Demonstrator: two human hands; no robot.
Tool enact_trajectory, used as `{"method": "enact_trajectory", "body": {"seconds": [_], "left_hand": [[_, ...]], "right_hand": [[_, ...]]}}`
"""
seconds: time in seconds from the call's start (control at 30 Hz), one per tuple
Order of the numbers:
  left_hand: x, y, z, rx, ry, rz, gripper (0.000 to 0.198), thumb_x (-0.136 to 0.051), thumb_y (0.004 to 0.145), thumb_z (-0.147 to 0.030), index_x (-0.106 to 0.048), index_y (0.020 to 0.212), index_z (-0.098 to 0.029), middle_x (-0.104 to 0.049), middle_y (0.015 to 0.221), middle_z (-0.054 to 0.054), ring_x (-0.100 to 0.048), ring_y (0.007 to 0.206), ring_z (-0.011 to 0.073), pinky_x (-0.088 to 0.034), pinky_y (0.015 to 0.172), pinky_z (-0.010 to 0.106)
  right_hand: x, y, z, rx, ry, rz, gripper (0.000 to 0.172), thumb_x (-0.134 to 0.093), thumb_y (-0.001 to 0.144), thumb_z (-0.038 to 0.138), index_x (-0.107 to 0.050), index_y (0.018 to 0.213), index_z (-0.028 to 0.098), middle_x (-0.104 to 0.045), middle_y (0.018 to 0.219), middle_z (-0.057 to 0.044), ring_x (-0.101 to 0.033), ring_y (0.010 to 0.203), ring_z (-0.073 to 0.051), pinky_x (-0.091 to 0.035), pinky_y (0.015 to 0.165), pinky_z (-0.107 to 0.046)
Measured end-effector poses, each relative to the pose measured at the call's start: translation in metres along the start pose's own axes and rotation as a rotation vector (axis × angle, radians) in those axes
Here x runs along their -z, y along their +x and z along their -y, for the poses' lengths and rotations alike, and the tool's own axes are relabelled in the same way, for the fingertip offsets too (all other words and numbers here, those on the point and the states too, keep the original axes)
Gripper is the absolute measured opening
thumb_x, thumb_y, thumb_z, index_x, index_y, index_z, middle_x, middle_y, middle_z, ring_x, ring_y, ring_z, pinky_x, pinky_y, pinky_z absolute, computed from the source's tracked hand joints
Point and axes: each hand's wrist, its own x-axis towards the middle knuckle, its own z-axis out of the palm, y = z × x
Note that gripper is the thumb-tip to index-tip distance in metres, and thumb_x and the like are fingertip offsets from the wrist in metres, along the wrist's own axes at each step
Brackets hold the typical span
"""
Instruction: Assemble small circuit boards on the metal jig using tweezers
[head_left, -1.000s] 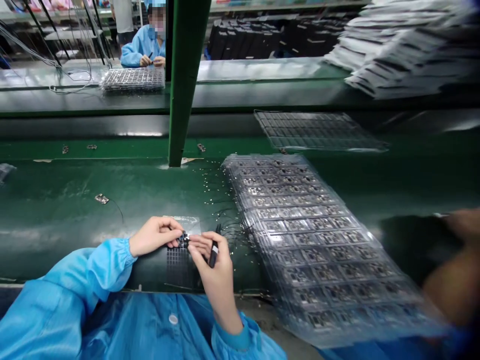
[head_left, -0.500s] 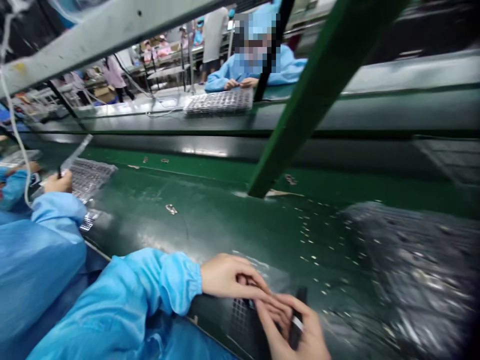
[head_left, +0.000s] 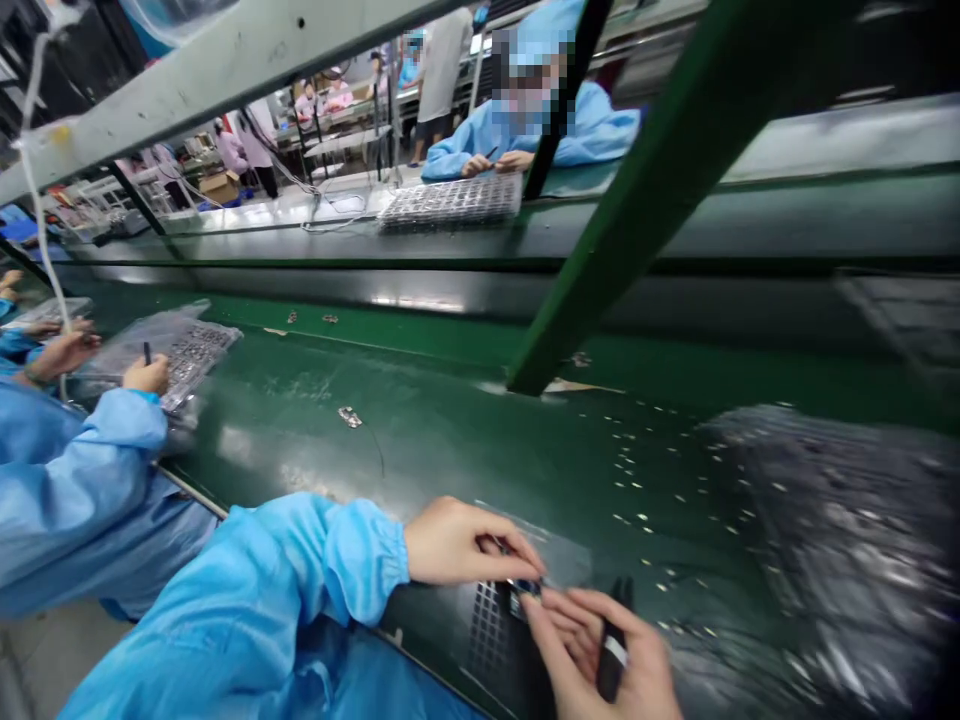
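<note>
At the near edge of the dark green conveyor belt [head_left: 420, 440], the person's left hand [head_left: 457, 545], coming out of a light blue elastic-cuffed sleeve [head_left: 300, 590], pinches a small dark circuit board piece [head_left: 525, 586] between thumb and fingertips. The right hand [head_left: 600, 655] meets it from the other side, its fingertips closed on the same piece while a black pen-like tool with a white band [head_left: 611, 655] is clamped in the curl of the fingers. The piece sits just above a dark gridded mat [head_left: 491, 625] at the belt's near edge, beside a scrap of clear film [head_left: 562, 555]. To the right of the hands along the belt lies a blurred stack of clear plastic blister trays [head_left: 832, 540], and tiny pale specks [head_left: 637, 470] are scattered between it and the hands. Farther out on the belt a single small loose board [head_left: 349, 417] lies alone. Toward the belt's left end, a co-worker's hand [head_left: 147, 375] in a blue sleeve holds a dark tool over another clear tray of parts [head_left: 187, 345]. A slanting green steel post [head_left: 637, 210] stands at the belt's far side. Beyond the belt, on the far bench, a person in blue [head_left: 540, 135] works behind a tray of boards [head_left: 450, 200].
</note>
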Motion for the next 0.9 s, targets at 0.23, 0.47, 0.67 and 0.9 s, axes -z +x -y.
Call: {"method": "enact_trajectory", "body": {"seconds": [0.23, 0.47, 0.67, 0.9], "left_hand": [[0.004, 0.001, -0.009, 0.101, -0.051, 0.021, 0.013, -0.064, 0.077, -0.021, -0.070, 0.083, -0.012, -0.068, 0.070, 0.002, -0.055, 0.057, 0.0085, -0.044, 0.057, 0.017], [0.005, 0.001, -0.007, 0.073, 0.003, 0.026, 0.015, -0.061, 0.077, -0.024, -0.069, 0.082, -0.013, -0.066, 0.068, 0.001, -0.052, 0.055, 0.0079, -0.042, 0.053, 0.017], [0.004, 0.001, -0.006, 0.070, 0.020, 0.030, 0.016, -0.060, 0.078, -0.025, -0.069, 0.083, -0.013, -0.065, 0.067, 0.001, -0.051, 0.054, 0.0076, -0.042, 0.052, 0.017], [0.005, -0.002, -0.009, -0.026, 0.087, 0.080, 0.015, -0.059, 0.079, -0.024, -0.070, 0.082, -0.014, -0.065, 0.070, 0.002, -0.052, 0.056, 0.0082, -0.042, 0.054, 0.017]], "right_hand": [[0.001, -0.001, 0.006, 0.055, 0.048, 0.071, 0.035, -0.072, 0.069, 0.034, -0.051, 0.093, 0.020, -0.066, 0.079, -0.004, -0.064, 0.067, -0.016, -0.053, 0.065, -0.029], [0.002, -0.002, 0.010, 0.080, 0.113, 0.136, 0.025, -0.066, 0.076, 0.028, -0.050, 0.094, 0.022, -0.065, 0.081, -0.002, -0.064, 0.069, -0.015, -0.052, 0.066, -0.028], [0.003, -0.003, 0.014, 0.065, 0.120, 0.140, 0.024, -0.066, 0.077, 0.030, -0.051, 0.093, 0.021, -0.065, 0.080, -0.001, -0.064, 0.068, -0.015, -0.052, 0.067, -0.028], [0.001, -0.003, 0.015, 0.085, 0.069, 0.144, 0.020, -0.063, 0.079, 0.030, -0.050, 0.091, 0.021, -0.063, 0.072, 0.001, -0.063, 0.065, -0.014, -0.052, 0.064, -0.026]]}}
